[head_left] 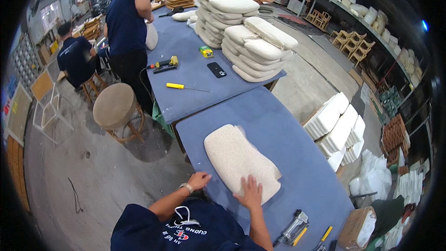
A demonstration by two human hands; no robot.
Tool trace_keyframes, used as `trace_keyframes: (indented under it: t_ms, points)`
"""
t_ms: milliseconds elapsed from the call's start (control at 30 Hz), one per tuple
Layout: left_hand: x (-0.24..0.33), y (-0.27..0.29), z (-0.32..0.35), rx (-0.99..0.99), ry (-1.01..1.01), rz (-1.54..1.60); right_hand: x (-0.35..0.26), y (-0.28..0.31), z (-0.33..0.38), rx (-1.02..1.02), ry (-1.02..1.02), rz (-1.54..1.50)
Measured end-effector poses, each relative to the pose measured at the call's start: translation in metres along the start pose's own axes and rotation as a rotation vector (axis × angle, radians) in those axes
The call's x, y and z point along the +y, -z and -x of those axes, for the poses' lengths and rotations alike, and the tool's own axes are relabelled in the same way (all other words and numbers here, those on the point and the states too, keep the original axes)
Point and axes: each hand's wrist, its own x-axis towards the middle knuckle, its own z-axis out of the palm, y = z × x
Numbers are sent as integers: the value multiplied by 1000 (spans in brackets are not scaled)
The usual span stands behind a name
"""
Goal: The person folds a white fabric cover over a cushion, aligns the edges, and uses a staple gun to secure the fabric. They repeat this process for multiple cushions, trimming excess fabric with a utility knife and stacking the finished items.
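Observation:
A cream fabric-covered cushion (239, 158) lies on the blue-topped table (297, 176) in front of me. Its far end is rounded, and loose fabric edges show along its right side. My right hand (251, 191) rests flat on the cushion's near end with fingers spread. At the table's left edge is my left hand (200, 180), apart from the cushion, its fingers loosely stretched and nothing seen in them. A staple gun (294, 227) lies on the table to the right of my right arm, beside a yellow-handled tool (325, 234).
The farther table holds a yellow-handled awl (175, 85), another staple gun (166, 63), a phone (216, 70), a small yellow-green box (206, 51) and stacked cushions (258, 49). A co-worker (127, 23) stands there. A round stool (114, 106) is at left, white foam stacks (337, 128) at right.

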Motion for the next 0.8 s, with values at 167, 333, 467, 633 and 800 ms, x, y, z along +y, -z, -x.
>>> trace_keyframes:
  t_ms: [167, 333, 467, 633, 800]
  points:
    - [-98, 25, 63, 34, 4, -39, -12, -35, 8, 120, -129, -89]
    - [-151, 36, 105, -8, 79, -326, 7, -31, -3, 233, -190, -365]
    - [-219, 54, 80, -93, 21, -335, 27, -35, 3, 370, -98, -562]
    - [20, 73, 86, -143, -270, -412, 14, 1, 49, 316, -474, -793]
    - [161, 52, 40, -393, -653, -174, 15, -1, 110, 367, -727, -778]
